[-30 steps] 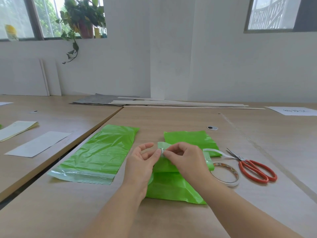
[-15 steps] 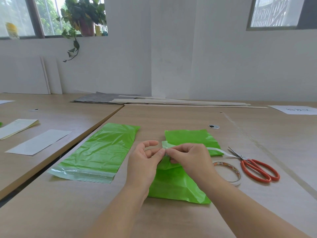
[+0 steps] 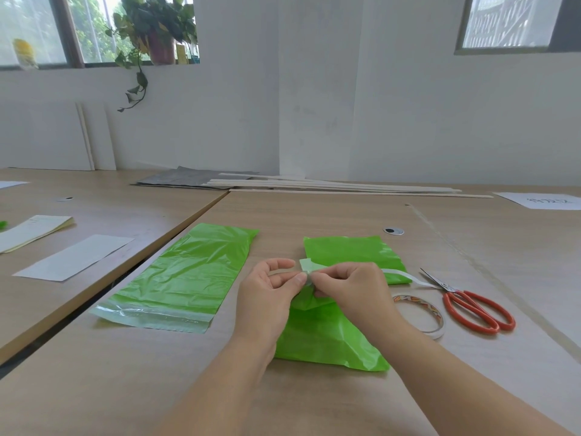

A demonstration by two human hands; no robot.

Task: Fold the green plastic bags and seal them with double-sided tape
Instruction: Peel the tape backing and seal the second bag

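I see the left hand (image 3: 267,297) and right hand (image 3: 349,287) meet fingertip to fingertip over the folded bag (image 3: 323,341), both pinching its pale flap (image 3: 306,265). The crinkled green film lies under both wrists. A flat bag (image 3: 185,275) lies apart, left of the left hand. Right of the right hand, a white tape strip (image 3: 405,276) reaches the scissors (image 3: 471,306), with the roll (image 3: 421,313) just beside them. Bare wood-grain table (image 3: 157,388) lies under the forearms.

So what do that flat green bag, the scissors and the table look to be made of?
The flat green bag looks like thin glossy plastic film: it wrinkles and shines. The scissors show grey metal blades and orange handles, probably plastic-coated. The table looks like matte wood-grain laminate, possibly real wood.
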